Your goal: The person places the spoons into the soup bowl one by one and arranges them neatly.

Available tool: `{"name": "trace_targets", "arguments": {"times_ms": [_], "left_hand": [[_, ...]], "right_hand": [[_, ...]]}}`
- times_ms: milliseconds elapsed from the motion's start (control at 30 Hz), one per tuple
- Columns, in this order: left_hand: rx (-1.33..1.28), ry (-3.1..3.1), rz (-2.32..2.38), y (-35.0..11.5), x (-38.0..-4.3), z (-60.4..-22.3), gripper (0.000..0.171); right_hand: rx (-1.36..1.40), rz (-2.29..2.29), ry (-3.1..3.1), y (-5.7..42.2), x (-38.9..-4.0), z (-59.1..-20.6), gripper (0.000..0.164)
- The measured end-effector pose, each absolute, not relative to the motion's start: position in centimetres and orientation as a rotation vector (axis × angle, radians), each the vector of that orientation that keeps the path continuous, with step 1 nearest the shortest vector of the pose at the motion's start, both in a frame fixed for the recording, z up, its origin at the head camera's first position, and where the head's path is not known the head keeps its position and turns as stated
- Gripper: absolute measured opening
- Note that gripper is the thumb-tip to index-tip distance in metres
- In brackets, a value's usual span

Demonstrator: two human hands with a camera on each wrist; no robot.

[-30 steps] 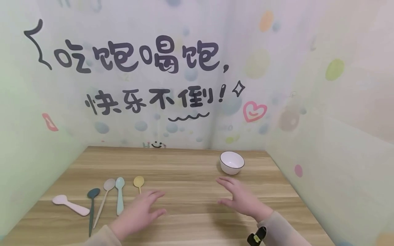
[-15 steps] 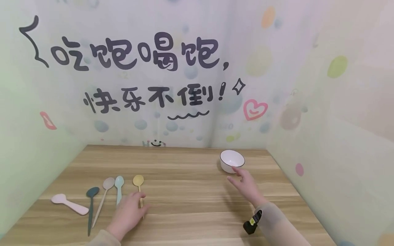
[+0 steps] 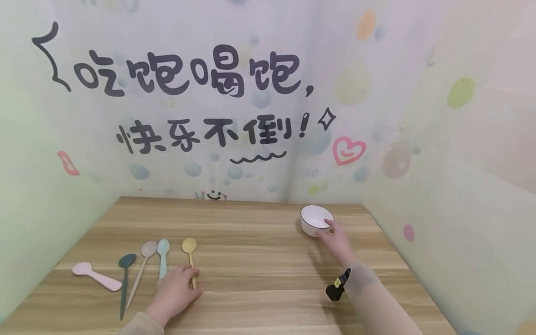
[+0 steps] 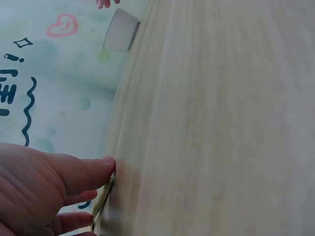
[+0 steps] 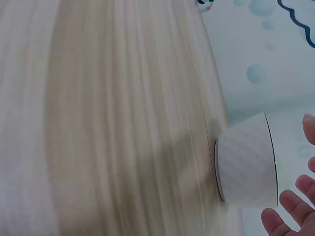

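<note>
My left hand (image 3: 173,291) is low over the table at the handle of a yellow spoon (image 3: 189,246). In the left wrist view, the thumb (image 4: 91,172) and fingers stand apart, with the spoon's edge (image 4: 102,199) showing between them. That hand overlaps the lower handle of a light-blue spoon (image 3: 163,249). At the back right stands a white bowl (image 3: 311,228) with a dark rim. My right hand (image 3: 337,244) reaches its near right side, one fingertip overlapping the opening. From the right wrist, spread fingers (image 5: 295,209) appear close to the rim, not curled around it.
Left of the light-blue spoon lie a beige spoon (image 3: 142,265), a dark teal spoon (image 3: 124,279) and a pink spoon (image 3: 98,278). Walls with printed lettering (image 3: 222,130) and coloured dots border the wooden table (image 3: 251,260) at the back and sides.
My left hand has moved left and down onto the yellow spoon's handle. My right hand has gone forward and right to the bowl's rim. Bowl and spoons lie where they were.
</note>
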State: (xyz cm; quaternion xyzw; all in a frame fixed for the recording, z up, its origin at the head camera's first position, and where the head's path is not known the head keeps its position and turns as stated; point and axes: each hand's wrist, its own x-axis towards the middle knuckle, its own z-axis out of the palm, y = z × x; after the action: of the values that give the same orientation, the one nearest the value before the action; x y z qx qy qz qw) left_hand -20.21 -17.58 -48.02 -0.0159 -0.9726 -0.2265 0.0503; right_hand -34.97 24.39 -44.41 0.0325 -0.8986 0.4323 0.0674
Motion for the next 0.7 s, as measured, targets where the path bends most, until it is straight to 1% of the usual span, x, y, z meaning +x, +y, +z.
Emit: {"name": "trace_targets", "arguments": {"times_ms": [233,367,600,700], "left_hand": [[-0.045,-2.963,-0.704,-17.6,-20.1,-47.9,0.041],[-0.048,-2.955,-0.705,-17.6,-19.9,-47.8,0.04],[-0.059,-2.941,-0.689,-17.7,-19.8,-48.0,0.038],[-0.057,-2.948,-0.692,-17.7,-19.8,-48.1,0.038]], "right_hand": [[-0.041,1.367,-2.709,24.6,-36.8,-44.2,0.065],[-0.051,1.384,-2.695,24.7,-37.5,-44.0,0.065],[-0.081,1.406,-2.728,24.9,-38.4,-44.5,0.075],[-0.095,1.385,-2.76,25.0,-38.3,-44.7,0.075]]}}
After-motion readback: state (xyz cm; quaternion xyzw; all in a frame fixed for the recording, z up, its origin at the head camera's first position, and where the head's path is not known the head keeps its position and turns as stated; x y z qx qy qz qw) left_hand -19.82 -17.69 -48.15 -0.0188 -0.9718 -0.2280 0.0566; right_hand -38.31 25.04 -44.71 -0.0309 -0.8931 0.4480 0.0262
